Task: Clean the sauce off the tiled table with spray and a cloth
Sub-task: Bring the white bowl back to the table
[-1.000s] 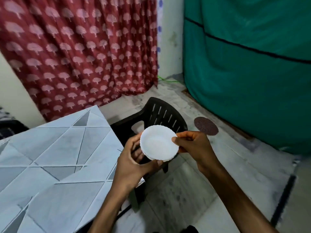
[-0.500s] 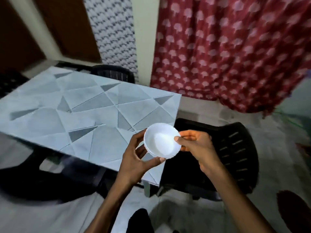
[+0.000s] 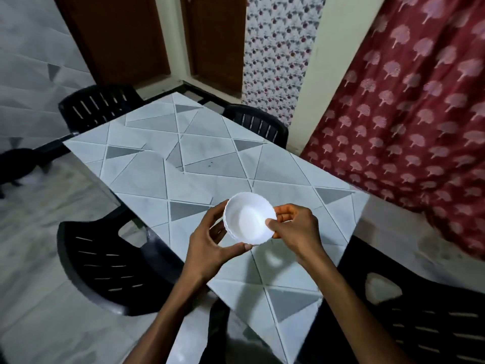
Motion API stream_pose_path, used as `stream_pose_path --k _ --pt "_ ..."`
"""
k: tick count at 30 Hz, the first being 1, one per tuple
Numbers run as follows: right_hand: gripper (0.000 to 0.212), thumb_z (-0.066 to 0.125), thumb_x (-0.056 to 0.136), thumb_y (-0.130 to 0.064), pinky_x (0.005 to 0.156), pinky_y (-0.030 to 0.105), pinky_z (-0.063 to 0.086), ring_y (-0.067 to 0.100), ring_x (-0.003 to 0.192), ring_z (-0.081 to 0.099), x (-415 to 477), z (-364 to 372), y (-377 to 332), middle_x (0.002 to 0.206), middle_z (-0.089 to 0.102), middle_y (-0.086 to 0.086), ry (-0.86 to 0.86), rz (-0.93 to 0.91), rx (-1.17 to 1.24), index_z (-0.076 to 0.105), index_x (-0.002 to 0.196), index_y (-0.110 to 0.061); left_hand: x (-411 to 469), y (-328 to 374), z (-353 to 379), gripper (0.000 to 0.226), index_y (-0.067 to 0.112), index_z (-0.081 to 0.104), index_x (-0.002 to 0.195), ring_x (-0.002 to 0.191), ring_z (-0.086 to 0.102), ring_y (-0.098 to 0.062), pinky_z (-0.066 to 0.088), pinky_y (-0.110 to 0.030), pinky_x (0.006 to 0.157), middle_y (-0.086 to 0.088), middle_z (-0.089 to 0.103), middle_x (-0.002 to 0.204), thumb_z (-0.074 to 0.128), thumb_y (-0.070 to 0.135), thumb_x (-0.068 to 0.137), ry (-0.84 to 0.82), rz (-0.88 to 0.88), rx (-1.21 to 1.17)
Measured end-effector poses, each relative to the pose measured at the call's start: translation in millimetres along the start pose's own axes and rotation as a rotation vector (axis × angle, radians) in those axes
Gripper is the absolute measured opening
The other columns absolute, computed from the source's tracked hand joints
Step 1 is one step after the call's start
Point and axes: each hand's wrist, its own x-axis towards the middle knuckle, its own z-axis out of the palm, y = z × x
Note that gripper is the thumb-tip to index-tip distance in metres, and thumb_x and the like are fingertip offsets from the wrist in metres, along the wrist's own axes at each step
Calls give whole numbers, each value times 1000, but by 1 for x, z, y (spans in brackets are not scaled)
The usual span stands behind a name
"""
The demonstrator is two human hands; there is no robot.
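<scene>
Both hands were clamped on a small white bowl (image 3: 248,222) with a scalloped rim, held up between them with its open side tipped toward the camera. The left hand (image 3: 208,244) cupped the bowl's left side, its thumb pressed against the lower rim and its fingers curled round behind. The right hand (image 3: 298,232) pinched the right rim, thumb on the inside edge and fingers folded against the outside. The two hands sat close together with only the bowl between them. The bowl's inside looked plain white.

The table (image 3: 147,177), topped with pale grey tiles cut into triangles with darker grey wedges, lay directly below the hands and stretched away beyond them and to their left. Its near corner ran back under the forearms. Well beyond the hands, near the middle of the tabletop, were a few tiny dark specks (image 3: 210,164), too small to tell what they were.

Black plastic chairs stood round the table: one (image 3: 105,261) just left of the left forearm, one (image 3: 425,319) right of the right forearm, and two at the far side, one (image 3: 97,106) off to the left and one (image 3: 258,123) straight beyond the hands. A red curtain (image 3: 409,114) with pale tree prints hung to the right of the right hand, and brown doors (image 3: 126,35) stood far ahead.
</scene>
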Motion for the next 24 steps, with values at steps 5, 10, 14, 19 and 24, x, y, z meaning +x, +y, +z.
stream_pose_path --k 5,10,14,19,24 --pt "17 77 79 -8 66 32 63 14 62 70 99 70 -33 80 70 -6 -70 36 -96 70 93 -15 102 -32 -45 89 24 54 134 122 59 -7 49 -21 97 13 62 131 92 -1 57 33 -41 -17" --pt "18 78 80 -4 59 27 61 13 60 67 193 140 -45 80 71 -2 -112 117 -44 69 90 -15 198 -83 -86 88 22 56 133 119 61 -12 51 -19 91 8 65 128 90 -7 58 66 -136 -52" --pt "17 79 82 0 57 24 57 15 56 63 252 181 -38 82 71 9 -144 251 69 68 82 -13 256 -127 -109 87 20 56 134 120 61 -15 54 -25 93 4 63 131 90 -5 59 68 -204 -33" --pt "19 79 82 0 53 22 57 23 76 68 304 198 -15 94 69 14 -46 337 152 69 98 -2 308 -170 -124 85 26 55 135 118 62 -15 54 -38 98 8 63 132 94 10 60 109 -268 -12" --pt "18 79 82 1 61 27 59 26 87 67 318 185 14 96 67 12 26 388 155 66 94 -6 352 -197 -123 87 23 53 138 121 60 -12 53 -27 97 6 59 137 92 8 61 130 -293 -61"
